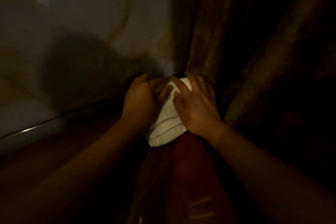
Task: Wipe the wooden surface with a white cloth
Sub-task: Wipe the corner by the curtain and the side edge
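The scene is very dim. Near the middle of the frame, a folded white cloth (166,123) lies on a dark reddish wooden surface (181,178) that fills the lower centre and runs off the bottom edge. The cloth shows a couple of faint stripes near its lower end, and its near corner sticks out below the hands, towards the bottom of the frame.

Both hands are on the cloth. The left hand (140,100) sits on the cloth's left side with its fingers (163,92) curled and bunched over the fabric, gripping the upper left part. The right hand (196,107) lies flatter on the cloth's right side, its fingers (179,87) spread and pressed down on the top of the fabric, with the fingertips reaching the cloth's far end. The two hands are close together, nearly touching over the middle of the cloth. Both forearms come in bare from the lower corners of the frame.

The upper left of the frame holds a pale wall (81,32) with a blurred patch of light near the top left corner and a broad shadow below it. A thin shiny strip (36,129) runs along the foot of the wall, from the left edge up towards the hands. The right half of the frame is filled by a dark brownish curtain (254,60) hanging in heavy folds; the right hand lies just beside its lower edge, where wall and curtain meet.
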